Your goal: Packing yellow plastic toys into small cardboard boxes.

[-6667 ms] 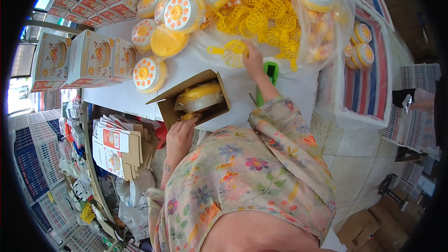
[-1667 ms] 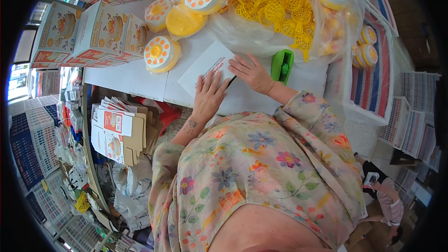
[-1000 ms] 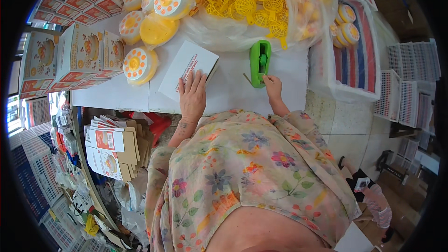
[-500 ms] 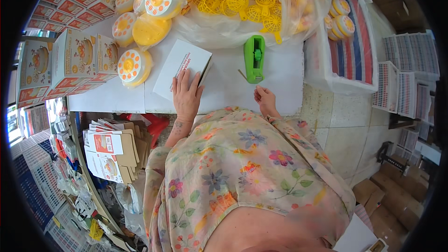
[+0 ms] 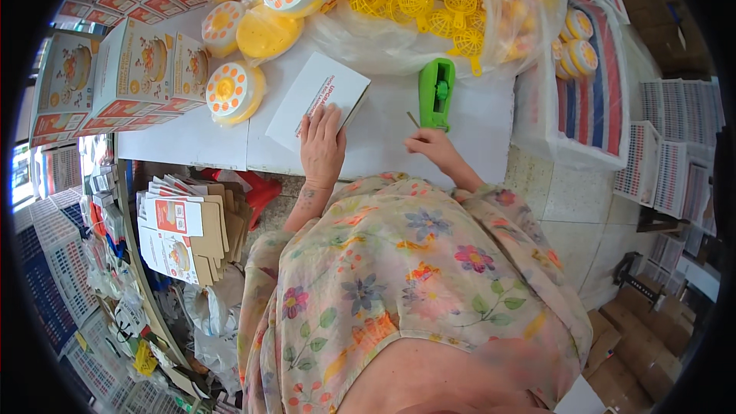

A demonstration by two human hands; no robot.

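White and slanting, a box (image 5: 317, 90) is lying under the left hand (image 5: 323, 155), whose flat fingers are resting together on its near right edge. The right hand (image 5: 442, 150) is pointing left with narrow, bent fingers; I can't tell if they're holding anything. The box is sitting left of that hand, its long side running from near left to far right. Just past the right hand, a green tape holder (image 5: 436, 113) is lying on the counter (image 5: 381, 151).

On the tabletop (image 5: 483, 119), the box (image 5: 314, 92) is flanked by a tub (image 5: 228, 92), left, and dispenser (image 5: 435, 100), right; strainers (image 5: 415, 0) are heaped behind.
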